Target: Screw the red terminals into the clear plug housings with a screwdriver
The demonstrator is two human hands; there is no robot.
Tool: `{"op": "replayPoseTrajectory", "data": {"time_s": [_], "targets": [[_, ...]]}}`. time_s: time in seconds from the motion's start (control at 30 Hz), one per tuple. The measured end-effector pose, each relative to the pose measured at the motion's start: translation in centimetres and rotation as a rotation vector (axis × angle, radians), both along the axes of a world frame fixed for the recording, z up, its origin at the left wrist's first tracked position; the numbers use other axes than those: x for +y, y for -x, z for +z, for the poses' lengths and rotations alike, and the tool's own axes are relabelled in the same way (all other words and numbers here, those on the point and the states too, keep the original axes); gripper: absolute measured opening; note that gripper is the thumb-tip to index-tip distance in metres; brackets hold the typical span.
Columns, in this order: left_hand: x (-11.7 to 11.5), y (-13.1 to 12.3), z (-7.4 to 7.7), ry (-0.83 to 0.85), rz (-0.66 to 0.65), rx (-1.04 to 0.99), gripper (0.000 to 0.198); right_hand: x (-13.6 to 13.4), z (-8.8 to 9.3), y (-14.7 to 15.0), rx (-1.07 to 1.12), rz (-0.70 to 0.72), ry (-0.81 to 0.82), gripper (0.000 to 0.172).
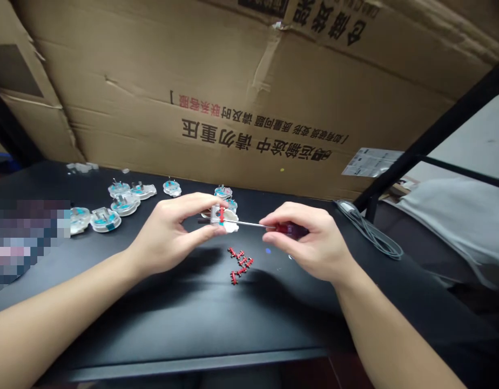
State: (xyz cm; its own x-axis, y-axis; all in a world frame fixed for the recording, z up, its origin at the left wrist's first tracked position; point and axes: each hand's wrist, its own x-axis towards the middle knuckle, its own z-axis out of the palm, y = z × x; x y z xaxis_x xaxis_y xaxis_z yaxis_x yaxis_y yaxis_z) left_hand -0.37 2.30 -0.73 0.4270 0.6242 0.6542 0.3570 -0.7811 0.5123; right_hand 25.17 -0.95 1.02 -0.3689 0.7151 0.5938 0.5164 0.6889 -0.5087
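Note:
Between the thumb and fingers of my left hand (pixel 172 232) is a small clear-and-white power plug (pixel 230 222) with a red strip (pixel 222 213) across it. A dark prong or wire sticks out on its left side. My right hand (pixel 310 240) grips a screwdriver by its dark red handle (pixel 290 230). The thin metal shaft (pixel 249 223) runs left, and its tip meets the plug near the red strip; the exact contact point is too small to make out. Below the hands, several small red strips with metal ends (pixel 241 262) lie on the black table (pixel 184 324).
Several clear plugs with blue parts (pixel 123 204) stand at the back left, and others sit behind my left hand. A large cardboard sheet (pixel 152 65) rises at the back. A coiled grey cable (pixel 371 232) lies on the right beside a black metal frame (pixel 431 124).

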Motion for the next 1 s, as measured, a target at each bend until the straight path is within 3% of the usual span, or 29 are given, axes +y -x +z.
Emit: {"op": "replayPoseTrajectory", "data": {"time_s": [0.1,0.27,0.37,0.47,0.6,0.67,0.73,0.87,1.0], "targets": [[0.2,-0.1,0.2,0.126,-0.029,0.039,0.026,0.5,-0.2,-0.4,-0.091,0.0,-0.095,0.009],[1.7,0.6,-0.3,0.307,0.041,0.411,0.039,2.2,-1.3,-1.5,-0.325,-0.066,0.132,0.019],[2.7,1.2,-1.1,0.263,0.152,0.621,0.056,3.1,-2.1,-1.7,-0.295,-0.083,0.25,0.017],[3.3,1.8,-1.3,0.164,0.163,0.625,0.054,3.4,-2.7,-1.2,-0.281,-0.05,0.247,0.016],[3.8,2.5,-1.1,0.119,0.051,0.664,0.024,2.9,-3.3,0.5,-0.343,-0.025,0.223,0.008],[4.1,2.6,-1.3,0.108,0.009,0.679,0.015,2.7,-3.8,1.5,-0.389,-0.032,0.21,0.013],[4.6,2.4,-1.7,0.086,0.005,0.668,0.018,2.6,-4.3,2.3,-0.439,-0.052,0.213,0.018],[5.1,1.7,-2.4,0.056,0.018,0.662,0.024,2.9,-5.2,3.1,-0.491,-0.04,0.239,0.006],[5.1,1.5,-2.7,0.033,0.021,0.669,0.026,3.0,-5.6,3.0,-0.504,-0.025,0.22,0.009]]}}
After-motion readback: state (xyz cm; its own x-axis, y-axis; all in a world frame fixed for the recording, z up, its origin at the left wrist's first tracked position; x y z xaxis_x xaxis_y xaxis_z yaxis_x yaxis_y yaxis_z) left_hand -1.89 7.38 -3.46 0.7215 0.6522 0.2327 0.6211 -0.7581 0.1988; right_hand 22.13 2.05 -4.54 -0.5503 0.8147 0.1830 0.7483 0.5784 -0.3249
